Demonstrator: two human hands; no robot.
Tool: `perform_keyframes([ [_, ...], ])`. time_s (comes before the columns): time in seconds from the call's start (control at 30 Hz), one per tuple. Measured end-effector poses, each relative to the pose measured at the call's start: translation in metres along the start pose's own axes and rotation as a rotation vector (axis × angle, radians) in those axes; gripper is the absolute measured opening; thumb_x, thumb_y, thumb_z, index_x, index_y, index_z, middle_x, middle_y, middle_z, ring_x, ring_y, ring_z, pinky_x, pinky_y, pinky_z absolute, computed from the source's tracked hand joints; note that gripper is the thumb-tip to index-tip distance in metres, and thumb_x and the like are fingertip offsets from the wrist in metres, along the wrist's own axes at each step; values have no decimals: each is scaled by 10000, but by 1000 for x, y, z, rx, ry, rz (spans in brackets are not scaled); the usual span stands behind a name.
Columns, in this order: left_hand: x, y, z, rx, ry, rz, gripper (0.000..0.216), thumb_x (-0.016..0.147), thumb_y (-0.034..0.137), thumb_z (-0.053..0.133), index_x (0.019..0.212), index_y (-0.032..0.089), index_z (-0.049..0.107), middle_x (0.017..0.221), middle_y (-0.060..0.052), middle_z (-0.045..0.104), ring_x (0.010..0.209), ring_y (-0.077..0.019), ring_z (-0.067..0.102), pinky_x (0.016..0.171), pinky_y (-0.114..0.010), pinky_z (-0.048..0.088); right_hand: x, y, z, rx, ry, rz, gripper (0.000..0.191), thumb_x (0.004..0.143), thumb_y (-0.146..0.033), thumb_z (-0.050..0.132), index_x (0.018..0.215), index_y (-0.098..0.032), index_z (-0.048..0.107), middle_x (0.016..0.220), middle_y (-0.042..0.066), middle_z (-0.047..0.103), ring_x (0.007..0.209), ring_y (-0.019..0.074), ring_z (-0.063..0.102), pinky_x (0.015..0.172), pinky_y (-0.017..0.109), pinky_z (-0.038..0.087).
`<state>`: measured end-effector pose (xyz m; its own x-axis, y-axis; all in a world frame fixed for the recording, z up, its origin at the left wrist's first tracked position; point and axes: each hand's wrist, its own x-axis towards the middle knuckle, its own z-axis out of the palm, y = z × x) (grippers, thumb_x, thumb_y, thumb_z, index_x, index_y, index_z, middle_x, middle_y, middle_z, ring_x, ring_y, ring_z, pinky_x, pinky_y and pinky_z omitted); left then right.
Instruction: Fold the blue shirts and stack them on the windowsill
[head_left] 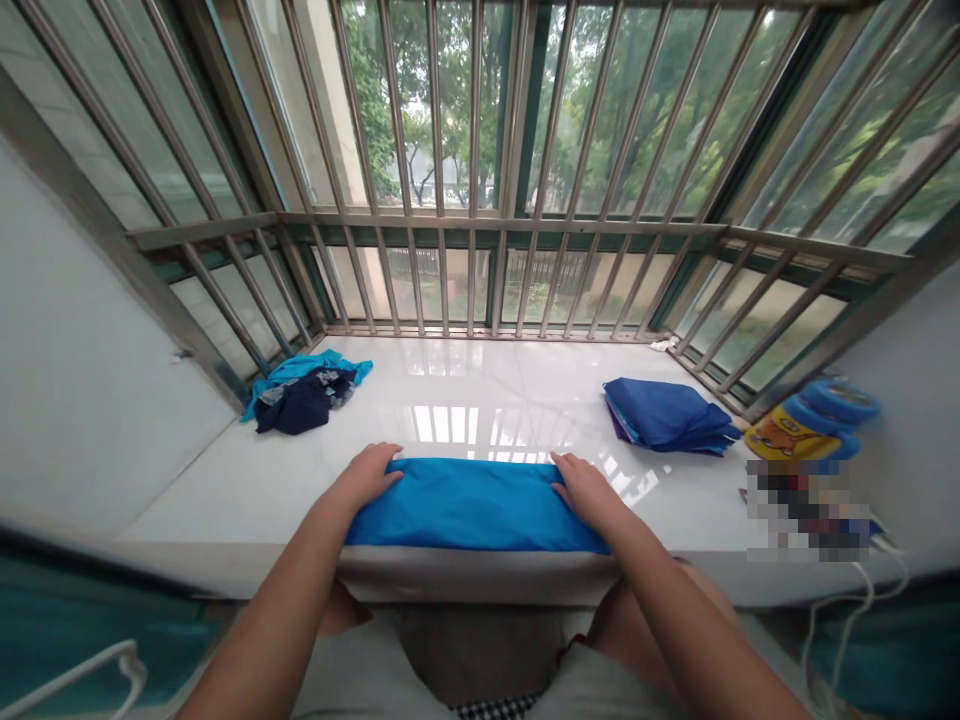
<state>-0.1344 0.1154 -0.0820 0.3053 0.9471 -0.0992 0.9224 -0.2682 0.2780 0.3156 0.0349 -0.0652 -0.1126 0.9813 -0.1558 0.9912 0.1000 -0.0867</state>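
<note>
Blue cloth point(480, 505), folded into a long flat strip, is being touched at both ends. It is lying at the middle of the front edge of the white windowsill point(480, 375), near long side running along that edge. Far left corner is being covered by the left hand point(375, 473), far right corner by the right hand point(581, 488). Both hands are being held partly open, fingers slightly bent, thumbs apart from forefingers; whether fabric is being pinched under either hand cannot be told.

Crumpled clothes point(307, 395), navy and turquoise, are being left in a heap by the sill's left edge, toward the far left corner. Folded dark-blue fabric stack point(664, 412), purple showing at its side, is lying toward the right edge. Yellow-and-blue jug point(802, 425) is standing just beside it, near the right wall. Pixelated item point(810, 510) is sitting toward the near right corner, unidentifiable; white cable point(862, 600) is hanging over the front edge there. Back edge is being lined by metal window bars point(474, 150).
</note>
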Motion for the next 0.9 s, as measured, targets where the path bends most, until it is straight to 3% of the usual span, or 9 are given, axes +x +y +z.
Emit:
perform_keyframes([
  [0.1, 14, -6, -19, -15, -73, 6, 234, 766, 296, 812, 984, 213, 792, 985, -83, 802, 975, -318, 749, 859, -376, 558, 9, 12, -16, 2, -44, -49, 474, 987, -235, 671, 1458, -177, 667, 1348, 170, 746, 1243, 318, 697, 1020, 368, 515],
  [0.2, 16, -4, -38, -33, -72, 44, 142, 778, 319, 783, 875, 222, 745, 900, -45, 756, 888, -270, 718, 794, -336, 518, 10, 18, -31, -6, -34, -90, 212, 991, -210, 659, 1169, -187, 773, 1165, 125, 783, 1112, 281, 727, 924, 321, 516],
  [0.3, 6, 0, -58, -95, 104, 109, 156, 892, 367, 673, 946, 227, 716, 995, -62, 742, 968, -265, 696, 863, -354, 518, 5, 23, -49, -24, 73, -88, 217, 1048, -232, 576, 1182, -170, 736, 1212, 155, 736, 1148, 295, 684, 964, 351, 507],
  [0.4, -10, 4, -65, -155, 357, 158, 163, 941, 374, 613, 992, 238, 688, 1025, -79, 760, 1005, -289, 698, 924, -411, 539, -4, 33, -62, -38, 309, -128, 236, 1052, -220, 550, 1229, -186, 701, 1325, 171, 691, 1208, 305, 646, 1039, 390, 501],
  [0.53, -38, 8, -31, -126, 470, 245, 136, 876, 200, 586, 982, 252, 655, 1201, -90, 797, 1172, -306, 714, 1198, -546, 439, -20, 50, -42, -52, 560, -266, 263, 989, -88, 527, 1144, -206, 703, 1400, 154, 703, 1269, 300, 653, 1102, 425, 511],
  [0.6, -57, 8, 2, -81, 402, 270, 204, 850, 139, 558, 981, 260, 657, 1248, -80, 801, 1223, -305, 718, 1242, -592, 400, -33, 58, -13, -67, 533, -286, 311, 968, -46, 485, 1125, -199, 706, 1386, 153, 726, 1268, 297, 672, 1095, 439, 533],
  [0.73, -97, -1, 65, -29, 343, 275, 342, 936, 132, 478, 1161, 276, 693, 1431, -88, 741, 1305, -299, 706, 1185, -594, 491, -65, 71, 54, -72, 422, -238, 444, 920, -13, 437, 1229, -181, 709, 1414, 150, 722, 1268, 266, 695, 1080, 413, 568],
  [0.8, -111, -7, 81, -32, 382, 271, 376, 997, 176, 459, 1289, 276, 673, 1514, -97, 689, 1344, -304, 688, 1173, -599, 513, -78, 74, 73, -56, 415, -145, 520, 904, -21, 448, 1350, -169, 672, 1443, 149, 700, 1285, 261, 684, 1101, 406, 557],
  [0.9, -114, -12, 82, -68, 420, 249, 366, 1053, 266, 474, 1375, 260, 647, 1462, -107, 722, 1303, -307, 712, 1145, -574, 554, -84, 70, 72, -30, 386, 52, 524, 933, -61, 466, 1422, -152, 630, 1397, 155, 701, 1229, 286, 687, 1073, 422, 556],
])
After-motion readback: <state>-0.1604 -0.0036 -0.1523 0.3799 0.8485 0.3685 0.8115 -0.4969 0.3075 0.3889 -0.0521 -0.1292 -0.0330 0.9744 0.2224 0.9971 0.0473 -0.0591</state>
